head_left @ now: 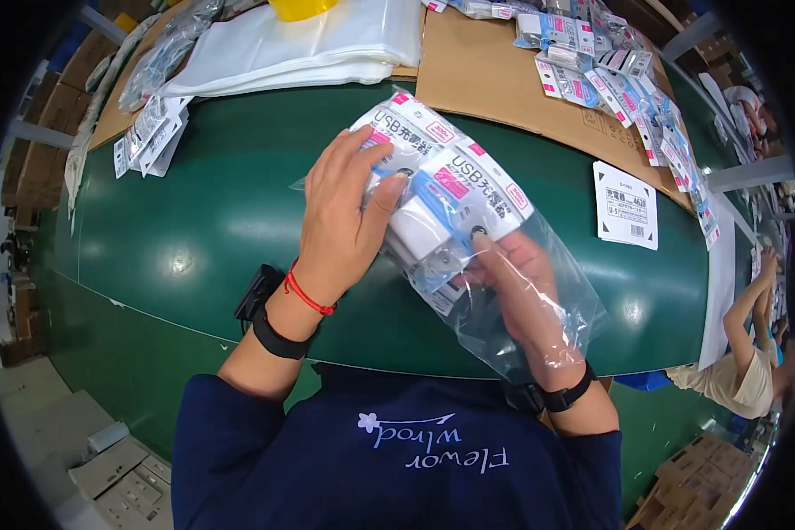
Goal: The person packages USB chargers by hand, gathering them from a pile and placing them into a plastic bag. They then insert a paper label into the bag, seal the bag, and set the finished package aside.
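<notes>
While behind clear film (572, 296) — packs (468, 190); beyond, cardboard (486, 75).

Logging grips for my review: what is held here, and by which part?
The right hand pinches the lower edge of a rectangular white-and-blue charger package in a clear plastic bag; the left hand covers the bag's left side, grip unclear.

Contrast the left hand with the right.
The left hand lies outside the clear bag; the right hand shows through its plastic. The left hand is at the left of the white packs, the right hand at their lower right. The left wrist wears a red cord; the right wrist shows none. Both wrists wear black straps.
</notes>
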